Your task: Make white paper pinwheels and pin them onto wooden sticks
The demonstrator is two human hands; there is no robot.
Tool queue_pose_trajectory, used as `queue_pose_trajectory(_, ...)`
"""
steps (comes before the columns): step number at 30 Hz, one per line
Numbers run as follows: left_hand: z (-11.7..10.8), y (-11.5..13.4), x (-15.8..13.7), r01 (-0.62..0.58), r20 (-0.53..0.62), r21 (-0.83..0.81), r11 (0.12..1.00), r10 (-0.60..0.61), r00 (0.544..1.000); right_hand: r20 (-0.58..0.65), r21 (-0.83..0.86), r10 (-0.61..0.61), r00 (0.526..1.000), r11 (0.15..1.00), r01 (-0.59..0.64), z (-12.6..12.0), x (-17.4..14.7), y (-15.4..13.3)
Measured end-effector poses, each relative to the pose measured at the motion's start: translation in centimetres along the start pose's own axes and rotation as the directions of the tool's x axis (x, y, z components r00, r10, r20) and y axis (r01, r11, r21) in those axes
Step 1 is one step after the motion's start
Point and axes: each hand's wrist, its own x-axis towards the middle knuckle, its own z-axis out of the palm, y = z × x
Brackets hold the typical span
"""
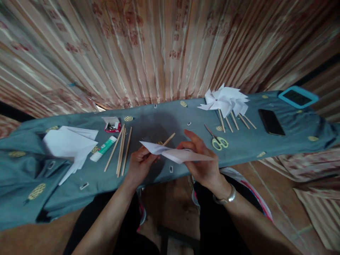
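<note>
Above the table's front half, a folded white paper pinwheel (176,155) is seen nearly edge-on between my two hands. My left hand (140,163) is closed on its left side, thumb and fingers pinching near the middle. Around the right side curls my right hand (203,168), its thumb and fingers gripping the paper and partly hidden by it. A thin wooden stick (169,139) shows behind the paper; its lower end is hidden, so I cannot tell whether it is joined to the pinwheel.
Left on the cloth-covered table (101,182) lie folded white papers (70,141), a glue stick (103,148), a small open box of metal pieces (112,124) and several wooden sticks (121,152). Rightward are finished-looking pinwheels (225,99), scissors (219,142), a phone (271,121) and a blue-framed tablet (299,97).
</note>
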Motion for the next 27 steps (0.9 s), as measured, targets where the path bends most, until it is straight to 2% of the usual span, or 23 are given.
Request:
queue_pose_trajectory(7, 0.9, -0.1, 0.4, 0.004, 0.000, 0.019, 1.000, -0.004, 1.000, -0.030, -0.016, 0.076, 0.997, 0.997, -0.076, -0.7, 0.3, 0.3)
queue_pose_trajectory(18, 1.4, 0.1, -0.1, 0.046, -0.023, -0.022, 0.999, -0.047, 0.999, -0.053, -0.057, -0.023, 0.998, 0.998, 0.020, -1.2, 0.4, 0.3)
queue_pose_trajectory(27, 1.4, -0.2, -0.2, 0.069, -0.009, -0.022, 0.997, -0.069, 0.998, -0.045, -0.045, 0.033, 0.998, 0.998, -0.035, -1.2, 0.3, 0.3)
